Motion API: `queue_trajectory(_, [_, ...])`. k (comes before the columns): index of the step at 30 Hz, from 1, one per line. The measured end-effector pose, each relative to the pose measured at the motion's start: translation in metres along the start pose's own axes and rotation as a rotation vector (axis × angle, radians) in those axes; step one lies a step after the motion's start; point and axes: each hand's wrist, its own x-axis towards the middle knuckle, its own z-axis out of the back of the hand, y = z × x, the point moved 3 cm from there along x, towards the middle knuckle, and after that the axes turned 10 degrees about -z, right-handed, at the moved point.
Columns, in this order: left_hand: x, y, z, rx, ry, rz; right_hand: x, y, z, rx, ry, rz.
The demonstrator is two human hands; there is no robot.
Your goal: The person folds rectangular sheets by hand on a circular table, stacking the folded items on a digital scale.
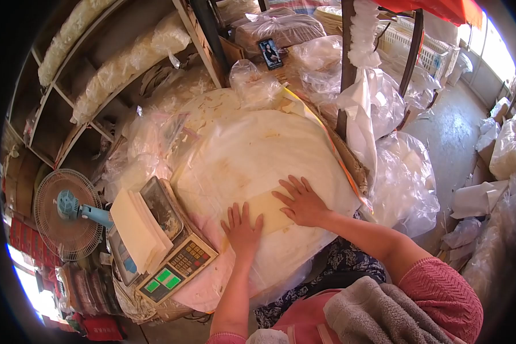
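Observation:
A thin, pale yellow rectangular sheet (272,210) lies flat on the whitish cloth-covered work table (252,137). My left hand (243,230) rests palm down at its left end, fingers spread. Across from it, my right hand (303,203) presses flat on the right end with the fingers apart. Neither hand grips anything. To the left of my left hand is a digital scale (188,259) with lit green displays. A stack of cream sheets (136,226) leans on its pan, and the palms hide parts of the yellow sheet.
A desk fan (69,212) stands left of the scale. Clear plastic bags (404,183) crowd the table's right side. A phone (270,54) is propped at the back. Shelves (106,97) with bagged goods rise at far left, and a dark post (346,74) stands behind the table.

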Motion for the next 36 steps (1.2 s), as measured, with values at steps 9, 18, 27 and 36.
queue_trajectory(9, [0.0011,0.0,0.0027,-0.001,-0.025,-0.002,0.0016,0.0017,0.0026,0.017,-0.024,0.005])
queue_trajectory(18, [0.0001,0.001,0.0014,-0.001,-0.034,0.002,0.001,0.0021,0.0039,0.019,-0.021,0.005])
queue_trajectory(27, [-0.0001,-0.0015,0.0034,-0.03,-0.028,0.016,0.0005,0.0016,0.0015,0.012,0.006,-0.009])
queue_trajectory(36, [0.0001,-0.0024,0.0047,-0.028,-0.015,0.018,-0.0004,0.0014,0.0025,0.026,0.001,-0.011])
